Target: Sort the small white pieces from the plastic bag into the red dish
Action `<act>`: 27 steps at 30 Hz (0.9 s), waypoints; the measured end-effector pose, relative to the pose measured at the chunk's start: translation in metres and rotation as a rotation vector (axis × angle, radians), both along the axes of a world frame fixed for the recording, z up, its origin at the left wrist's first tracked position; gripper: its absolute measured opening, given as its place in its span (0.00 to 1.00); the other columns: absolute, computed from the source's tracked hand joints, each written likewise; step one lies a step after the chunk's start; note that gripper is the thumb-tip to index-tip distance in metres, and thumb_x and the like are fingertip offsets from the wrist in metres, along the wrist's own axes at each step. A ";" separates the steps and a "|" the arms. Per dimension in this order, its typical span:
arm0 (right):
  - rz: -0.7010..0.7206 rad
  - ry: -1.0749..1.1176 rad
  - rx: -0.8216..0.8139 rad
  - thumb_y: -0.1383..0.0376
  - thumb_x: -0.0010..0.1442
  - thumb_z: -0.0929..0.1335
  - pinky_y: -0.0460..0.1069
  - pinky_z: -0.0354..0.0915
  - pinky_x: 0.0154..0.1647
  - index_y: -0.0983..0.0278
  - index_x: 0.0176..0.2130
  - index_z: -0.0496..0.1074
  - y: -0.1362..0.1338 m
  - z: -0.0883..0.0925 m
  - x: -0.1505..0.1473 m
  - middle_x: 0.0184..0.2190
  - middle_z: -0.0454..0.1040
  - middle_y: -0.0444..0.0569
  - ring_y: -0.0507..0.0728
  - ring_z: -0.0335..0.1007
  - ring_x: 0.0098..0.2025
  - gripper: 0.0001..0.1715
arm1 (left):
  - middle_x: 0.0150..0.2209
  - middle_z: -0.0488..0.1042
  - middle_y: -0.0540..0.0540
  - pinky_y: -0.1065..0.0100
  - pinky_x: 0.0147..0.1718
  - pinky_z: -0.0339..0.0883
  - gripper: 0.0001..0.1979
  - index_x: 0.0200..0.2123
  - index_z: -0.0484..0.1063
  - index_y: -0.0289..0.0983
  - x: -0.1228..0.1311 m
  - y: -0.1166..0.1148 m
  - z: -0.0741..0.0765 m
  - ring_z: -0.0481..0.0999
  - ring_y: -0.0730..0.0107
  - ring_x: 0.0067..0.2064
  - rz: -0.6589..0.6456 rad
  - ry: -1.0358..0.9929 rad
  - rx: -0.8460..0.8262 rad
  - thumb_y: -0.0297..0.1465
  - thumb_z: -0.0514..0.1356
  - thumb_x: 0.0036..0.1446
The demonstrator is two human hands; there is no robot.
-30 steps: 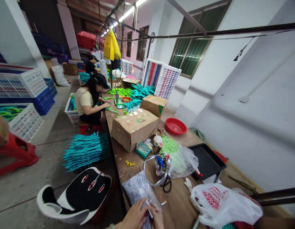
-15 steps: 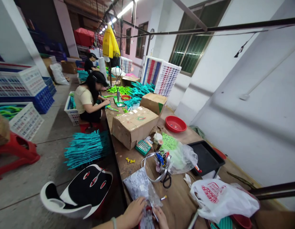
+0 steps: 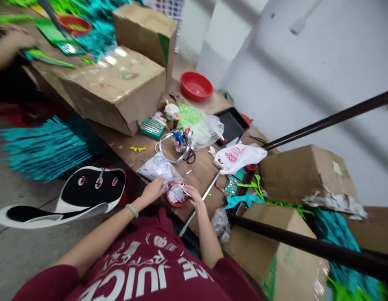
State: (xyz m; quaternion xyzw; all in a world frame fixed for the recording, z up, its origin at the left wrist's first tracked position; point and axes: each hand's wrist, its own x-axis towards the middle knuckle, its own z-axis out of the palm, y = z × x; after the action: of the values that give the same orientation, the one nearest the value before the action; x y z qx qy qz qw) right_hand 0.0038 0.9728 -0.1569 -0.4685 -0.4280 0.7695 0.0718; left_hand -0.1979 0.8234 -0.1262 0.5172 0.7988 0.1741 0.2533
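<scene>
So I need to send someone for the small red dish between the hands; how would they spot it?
Start at the long wooden workbench and come to its near edge. The small red dish sits there between the left hand and right hand, filled with white pieces. The other red bowl is bigger and farther back.

We see a maroon short-sleeved T-shirt (image 3: 156,267) filling the lower frame, both sleeves ending above the elbow, forearms bare. White block lettering runs across the chest, upside down from our view: "JUICE" large, a smaller curved line above it that we can't read. Left hand (image 3: 154,190) bare, no glove; a pale bracelet (image 3: 131,210) circles that wrist, looks beaded, too blurred to tell. Right hand (image 3: 194,195) bare as well, no ring or watch visible on it.
</scene>
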 end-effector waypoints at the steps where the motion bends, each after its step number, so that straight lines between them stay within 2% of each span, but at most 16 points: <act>1: 0.019 -0.017 0.018 0.59 0.65 0.69 0.49 0.71 0.36 0.68 0.40 0.73 -0.001 -0.006 0.004 0.33 0.75 0.44 0.50 0.72 0.32 0.12 | 0.59 0.67 0.35 0.49 0.57 0.64 0.19 0.58 0.64 0.32 0.000 -0.001 -0.002 0.67 0.53 0.60 -0.006 0.021 0.007 0.29 0.55 0.65; 4: 0.090 -0.068 0.109 0.59 0.65 0.69 0.50 0.72 0.38 0.68 0.42 0.73 -0.006 -0.016 0.008 0.35 0.75 0.45 0.51 0.73 0.34 0.13 | 0.62 0.63 0.30 0.50 0.58 0.63 0.21 0.59 0.64 0.31 0.002 -0.002 0.001 0.63 0.48 0.63 -0.040 0.106 0.045 0.29 0.55 0.64; 8: 0.187 -0.157 0.308 0.59 0.64 0.69 0.53 0.73 0.43 0.68 0.44 0.73 -0.012 -0.024 -0.002 0.41 0.76 0.48 0.54 0.74 0.41 0.14 | 0.68 0.58 0.39 0.52 0.63 0.56 0.17 0.55 0.72 0.41 0.013 -0.001 0.011 0.56 0.52 0.68 -0.192 0.199 0.110 0.32 0.57 0.63; 10: 0.246 -0.217 0.427 0.59 0.64 0.70 0.56 0.72 0.48 0.68 0.44 0.73 -0.015 -0.026 -0.010 0.44 0.75 0.49 0.56 0.73 0.45 0.14 | 0.69 0.57 0.39 0.51 0.64 0.54 0.15 0.52 0.74 0.41 0.018 0.000 0.012 0.55 0.52 0.69 -0.231 0.241 0.108 0.32 0.56 0.64; 13: 0.363 -0.298 0.592 0.59 0.63 0.70 0.60 0.68 0.55 0.67 0.44 0.74 -0.019 -0.023 -0.019 0.48 0.75 0.51 0.59 0.71 0.52 0.14 | 0.67 0.57 0.28 0.44 0.60 0.57 0.15 0.49 0.75 0.32 0.019 0.001 0.012 0.56 0.42 0.68 -0.178 0.313 0.063 0.31 0.53 0.65; 16: 0.487 -0.371 0.712 0.59 0.63 0.70 0.62 0.65 0.59 0.66 0.47 0.73 -0.022 -0.015 -0.020 0.52 0.73 0.52 0.60 0.69 0.55 0.15 | 0.65 0.59 0.23 0.45 0.56 0.62 0.16 0.47 0.74 0.27 0.016 0.000 0.012 0.59 0.39 0.66 -0.134 0.354 0.014 0.31 0.53 0.65; 18: 0.558 -0.420 0.767 0.59 0.64 0.69 0.62 0.64 0.59 0.66 0.48 0.73 -0.024 -0.010 -0.018 0.52 0.73 0.52 0.60 0.68 0.56 0.16 | 0.62 0.64 0.26 0.49 0.53 0.65 0.14 0.47 0.73 0.27 0.014 -0.001 0.014 0.62 0.42 0.63 -0.115 0.362 -0.021 0.30 0.55 0.65; 21: 0.625 -0.491 0.837 0.59 0.65 0.68 0.62 0.63 0.59 0.67 0.46 0.73 -0.024 -0.004 -0.014 0.51 0.73 0.52 0.60 0.68 0.56 0.14 | 0.53 0.71 0.35 0.54 0.48 0.69 0.11 0.45 0.73 0.30 0.012 0.000 0.018 0.70 0.52 0.56 -0.064 0.369 -0.082 0.30 0.56 0.65; 24: 0.636 -0.521 0.922 0.61 0.65 0.68 0.62 0.62 0.61 0.67 0.44 0.73 -0.021 0.005 -0.016 0.54 0.72 0.53 0.61 0.66 0.58 0.12 | 0.48 0.73 0.40 0.57 0.45 0.70 0.11 0.45 0.72 0.32 0.013 0.006 0.028 0.72 0.57 0.51 -0.002 0.383 -0.118 0.33 0.55 0.67; 27: 0.640 -0.483 0.998 0.67 0.65 0.66 0.61 0.63 0.60 0.68 0.41 0.74 -0.019 0.018 -0.026 0.51 0.74 0.53 0.59 0.68 0.56 0.08 | 0.49 0.71 0.40 0.58 0.43 0.71 0.13 0.47 0.71 0.33 0.015 0.013 0.041 0.71 0.57 0.52 0.068 0.404 -0.134 0.36 0.55 0.67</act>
State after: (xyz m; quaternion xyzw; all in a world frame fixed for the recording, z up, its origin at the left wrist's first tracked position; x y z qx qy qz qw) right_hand -0.0219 0.9542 -0.1392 -0.3880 -0.8576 0.3339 -0.0507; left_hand -0.1827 0.8368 -0.0847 0.4964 0.8601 0.0220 0.1157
